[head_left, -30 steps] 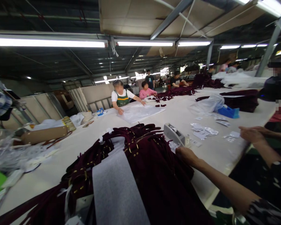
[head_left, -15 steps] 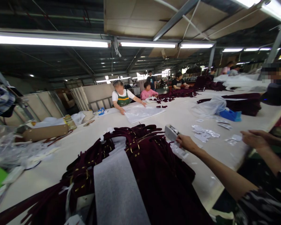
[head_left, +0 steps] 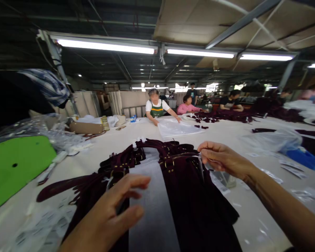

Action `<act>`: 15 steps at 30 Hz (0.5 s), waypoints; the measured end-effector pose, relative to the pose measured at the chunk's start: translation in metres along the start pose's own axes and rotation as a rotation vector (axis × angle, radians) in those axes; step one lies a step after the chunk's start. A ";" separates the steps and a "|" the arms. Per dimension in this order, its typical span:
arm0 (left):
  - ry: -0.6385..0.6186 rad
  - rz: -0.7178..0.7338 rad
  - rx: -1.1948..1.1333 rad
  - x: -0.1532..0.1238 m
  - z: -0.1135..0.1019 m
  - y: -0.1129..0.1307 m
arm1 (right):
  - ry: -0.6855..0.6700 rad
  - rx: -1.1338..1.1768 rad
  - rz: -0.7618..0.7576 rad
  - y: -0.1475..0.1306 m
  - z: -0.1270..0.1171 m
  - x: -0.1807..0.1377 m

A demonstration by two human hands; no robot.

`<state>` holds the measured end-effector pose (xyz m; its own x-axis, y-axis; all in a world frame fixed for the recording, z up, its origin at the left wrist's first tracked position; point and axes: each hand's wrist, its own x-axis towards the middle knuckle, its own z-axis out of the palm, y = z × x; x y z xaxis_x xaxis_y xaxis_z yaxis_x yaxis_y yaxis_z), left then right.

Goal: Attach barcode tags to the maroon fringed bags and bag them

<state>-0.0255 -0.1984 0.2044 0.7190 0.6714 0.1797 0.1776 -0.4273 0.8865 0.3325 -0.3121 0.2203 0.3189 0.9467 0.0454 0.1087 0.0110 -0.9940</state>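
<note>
A dark burgundy suede bag (head_left: 196, 206) with fringe and gold-coloured buckles lies before me. A long pale grey paper strip (head_left: 151, 206) runs down over it. My left hand (head_left: 112, 206) hovers above the bag and the strip's left edge, fingers curved and apart, holding nothing. At the bag's upper right, my right hand (head_left: 223, 159) has thumb and forefinger pinched on what looks like a thin clear strip of tape, partly blurred. Below that hand, the tape dispenser (head_left: 229, 180) stands on the table, partly hidden. White wrapped pieces (head_left: 139, 142) top the bag's straps.
Across the white table (head_left: 99, 168), a person in a green apron (head_left: 156, 110) handles a clear plastic sheet (head_left: 177, 129). A green board (head_left: 21, 168) and crumpled plastic lie left. Small packets (head_left: 292, 168) and a blue item (head_left: 304, 155) lie right. More people work beyond.
My view has turned left. My right hand has left the tape dispenser and come to the bag's upper right edge. My left hand has come into view over the bag.
</note>
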 end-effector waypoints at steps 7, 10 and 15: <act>-0.327 0.211 -0.252 0.058 0.034 0.042 | -0.418 -0.071 0.006 -0.049 0.087 -0.013; -0.413 0.137 -0.384 0.055 0.031 0.030 | -0.461 -0.126 0.016 -0.053 0.099 -0.007; -0.321 -0.029 -0.340 0.036 0.003 0.009 | -0.453 -0.276 0.078 -0.036 0.105 0.010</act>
<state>0.0038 -0.1801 0.2172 0.8979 0.4362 0.0590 0.0091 -0.1523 0.9883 0.2327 -0.2691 0.2465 -0.0958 0.9861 -0.1355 0.3642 -0.0919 -0.9268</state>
